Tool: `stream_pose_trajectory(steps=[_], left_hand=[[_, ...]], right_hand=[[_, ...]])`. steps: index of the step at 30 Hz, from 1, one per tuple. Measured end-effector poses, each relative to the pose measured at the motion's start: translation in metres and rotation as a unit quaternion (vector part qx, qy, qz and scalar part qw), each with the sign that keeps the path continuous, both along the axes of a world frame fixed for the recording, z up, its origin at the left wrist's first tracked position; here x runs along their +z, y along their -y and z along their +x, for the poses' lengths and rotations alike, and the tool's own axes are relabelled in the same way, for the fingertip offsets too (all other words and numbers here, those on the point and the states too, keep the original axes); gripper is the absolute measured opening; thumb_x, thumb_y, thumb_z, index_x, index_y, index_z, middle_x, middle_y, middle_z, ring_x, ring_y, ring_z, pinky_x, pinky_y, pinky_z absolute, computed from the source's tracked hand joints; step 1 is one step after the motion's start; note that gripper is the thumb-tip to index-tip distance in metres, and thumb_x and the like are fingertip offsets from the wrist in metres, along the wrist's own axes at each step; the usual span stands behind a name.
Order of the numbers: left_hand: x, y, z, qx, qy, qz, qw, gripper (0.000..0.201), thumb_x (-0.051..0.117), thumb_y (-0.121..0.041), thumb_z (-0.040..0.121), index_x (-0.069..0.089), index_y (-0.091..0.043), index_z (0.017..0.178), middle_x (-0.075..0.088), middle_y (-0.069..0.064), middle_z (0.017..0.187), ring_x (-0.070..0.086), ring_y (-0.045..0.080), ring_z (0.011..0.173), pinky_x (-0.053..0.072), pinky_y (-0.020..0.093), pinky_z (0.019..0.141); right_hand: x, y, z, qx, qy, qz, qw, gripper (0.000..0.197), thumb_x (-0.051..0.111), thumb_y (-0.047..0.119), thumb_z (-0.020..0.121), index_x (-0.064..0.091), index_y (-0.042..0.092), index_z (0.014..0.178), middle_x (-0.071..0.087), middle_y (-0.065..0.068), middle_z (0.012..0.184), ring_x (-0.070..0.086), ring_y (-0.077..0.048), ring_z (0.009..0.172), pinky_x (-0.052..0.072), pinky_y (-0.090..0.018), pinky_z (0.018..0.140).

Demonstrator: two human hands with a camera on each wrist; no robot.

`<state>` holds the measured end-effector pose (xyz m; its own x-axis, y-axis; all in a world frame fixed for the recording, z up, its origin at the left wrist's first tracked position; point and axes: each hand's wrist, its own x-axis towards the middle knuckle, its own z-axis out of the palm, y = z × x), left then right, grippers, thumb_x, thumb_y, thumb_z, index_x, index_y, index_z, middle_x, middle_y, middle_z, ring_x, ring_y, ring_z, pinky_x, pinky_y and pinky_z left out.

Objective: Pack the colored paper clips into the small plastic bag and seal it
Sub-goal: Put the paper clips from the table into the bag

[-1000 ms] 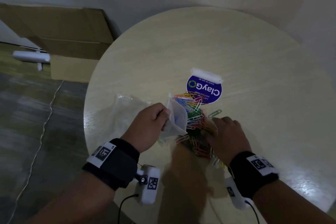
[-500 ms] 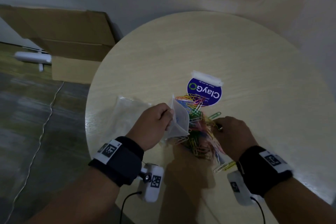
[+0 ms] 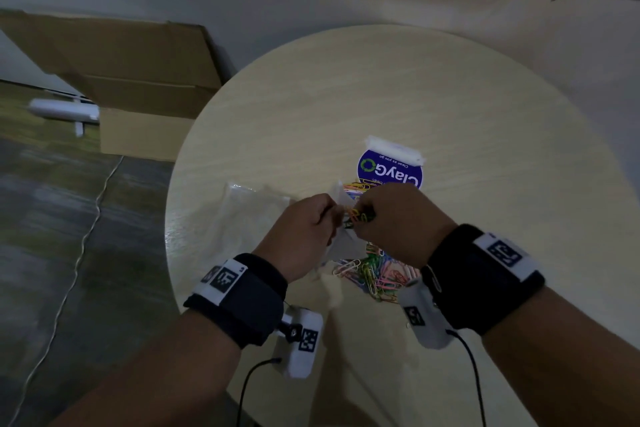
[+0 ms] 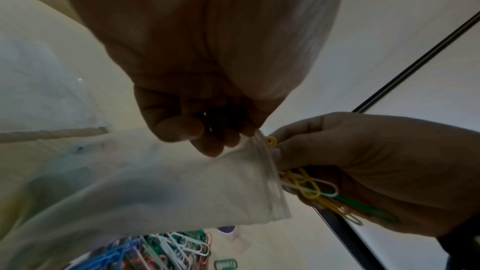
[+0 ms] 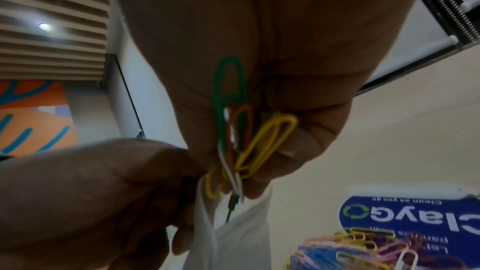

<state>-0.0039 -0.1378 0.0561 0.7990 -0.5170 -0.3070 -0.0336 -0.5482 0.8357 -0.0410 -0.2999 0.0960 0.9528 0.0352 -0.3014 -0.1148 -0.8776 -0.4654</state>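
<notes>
Left hand pinching rim of small bag, keeping mouth raised to receive. Right hand closed around bunch of clips at bag mouth, tips entering. Pile remaining on table, directly below.

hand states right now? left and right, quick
Left hand: closed, pinching the mouth of the small plastic bag.
Right hand: closed, holding a bunch of colored paper clips at the bag's opening.

Head view: looked down from above at the round table.
Wrist views: sat close, apparently angled upward; both shared the bag mouth.
</notes>
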Motion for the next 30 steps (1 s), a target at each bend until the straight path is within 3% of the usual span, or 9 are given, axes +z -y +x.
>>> stream_pose_trajectory(steps=[5, 10, 13, 16, 18, 21, 23, 27, 30], left_hand=[[0.0, -0.003, 0.0, 0.015, -0.017, -0.009, 1.0, 0.031, 0.044, -0.024, 0.104, 0.056, -0.008, 0.08, 0.057, 0.005, 0.067, 0.043, 0.005, 0.047, 0.036, 0.026, 0.052], [0.002, -0.004, 0.0, 0.016, -0.016, -0.003, 1.0, 0.033, 0.043, -0.026, 0.104, 0.055, -0.005, 0.081, 0.057, 0.007, 0.067, 0.043, 0.003, 0.044, 0.036, 0.025, 0.052], [0.002, -0.005, 0.0, 0.014, -0.013, -0.002, 1.0, 0.032, 0.043, -0.024, 0.103, 0.054, -0.009, 0.077, 0.058, 0.009, 0.067, 0.043, 0.004, 0.043, 0.036, 0.028, 0.055], [-0.001, -0.01, 0.002, 0.023, -0.014, -0.005, 1.0, 0.033, 0.043, -0.024, 0.103, 0.053, -0.007, 0.077, 0.059, 0.018, 0.072, 0.044, 0.013, 0.052, 0.038, 0.035, 0.056], [-0.003, -0.014, 0.002, 0.025, -0.01, -0.006, 1.0, 0.033, 0.044, -0.025, 0.103, 0.053, -0.006, 0.078, 0.059, 0.02, 0.075, 0.045, 0.017, 0.056, 0.038, 0.036, 0.055], [-0.002, -0.017, 0.001, 0.018, -0.007, 0.003, 1.0, 0.033, 0.043, -0.027, 0.103, 0.053, -0.007, 0.079, 0.059, 0.02, 0.077, 0.046, 0.018, 0.059, 0.039, 0.033, 0.056], [-0.002, -0.019, 0.0, 0.014, -0.008, 0.006, 1.0, 0.033, 0.043, -0.027, 0.103, 0.053, -0.006, 0.08, 0.059, 0.022, 0.079, 0.046, 0.019, 0.061, 0.039, 0.035, 0.058], [-0.003, -0.019, 0.0, 0.011, -0.004, 0.011, 1.0, 0.033, 0.043, -0.027, 0.104, 0.052, -0.006, 0.08, 0.058, 0.021, 0.079, 0.047, 0.022, 0.063, 0.04, 0.037, 0.059], [-0.003, -0.019, 0.0, 0.012, 0.0, 0.013, 1.0, 0.033, 0.043, -0.027, 0.103, 0.052, -0.007, 0.078, 0.058, 0.02, 0.077, 0.049, 0.025, 0.063, 0.042, 0.04, 0.06]], right_hand=[[-0.004, -0.002, 0.003, -0.023, 0.001, 0.03, 0.999, 0.027, 0.064, 0.033, 0.083, 0.072, 0.011, 0.096, 0.072, -0.007, 0.093, 0.063, -0.024, 0.087, 0.048, -0.032, 0.079], [-0.006, 0.008, -0.006, -0.131, 0.013, 0.169, 0.977, 0.022, 0.063, 0.007, 0.082, 0.072, 0.014, 0.1, 0.075, 0.001, 0.093, 0.067, -0.007, 0.085, 0.049, -0.01, 0.076], [-0.012, 0.001, -0.011, -0.117, -0.03, 0.276, 0.953, 0.03, 0.058, -0.005, 0.084, 0.069, 0.012, 0.107, 0.074, -0.005, 0.101, 0.068, -0.01, 0.094, 0.053, -0.02, 0.086], [-0.021, 0.018, -0.024, -0.243, 0.033, 0.38, 0.892, 0.028, 0.061, -0.005, 0.082, 0.071, 0.019, 0.091, 0.075, -0.006, 0.09, 0.07, -0.017, 0.087, 0.055, -0.028, 0.078], [-0.036, 0.038, -0.043, -0.294, 0.044, 0.229, 0.927, 0.013, 0.072, 0.022, 0.079, 0.068, 0.025, 0.092, 0.073, -0.001, 0.089, 0.068, -0.016, 0.08, 0.051, -0.03, 0.074], [-0.065, 0.052, -0.087, -0.232, -0.119, -0.046, 0.964, 0.07, 0.07, 0.066, 0.064, 0.054, 0.021, 0.115, 0.056, -0.005, 0.111, 0.057, -0.026, 0.099, 0.048, -0.036, 0.084], [-0.082, 0.047, -0.115, -0.18, -0.169, -0.095, 0.964, 0.07, 0.072, 0.057, 0.066, 0.049, 0.015, 0.117, 0.047, -0.007, 0.11, 0.052, -0.032, 0.101, 0.045, -0.038, 0.085], [-0.099, 0.033, -0.123, -0.185, -0.111, -0.052, 0.975, 0.03, 0.062, 0.019, 0.081, 0.055, 0.014, 0.11, 0.049, -0.009, 0.104, 0.056, -0.036, 0.094, 0.047, -0.039, 0.078], [-0.107, 0.028, -0.1, -0.17, -0.053, -0.025, 0.984, 0.035, 0.059, 0.012, 0.081, 0.061, 0.019, 0.115, 0.057, -0.008, 0.102, 0.06, -0.033, 0.094, 0.048, -0.036, 0.078]])
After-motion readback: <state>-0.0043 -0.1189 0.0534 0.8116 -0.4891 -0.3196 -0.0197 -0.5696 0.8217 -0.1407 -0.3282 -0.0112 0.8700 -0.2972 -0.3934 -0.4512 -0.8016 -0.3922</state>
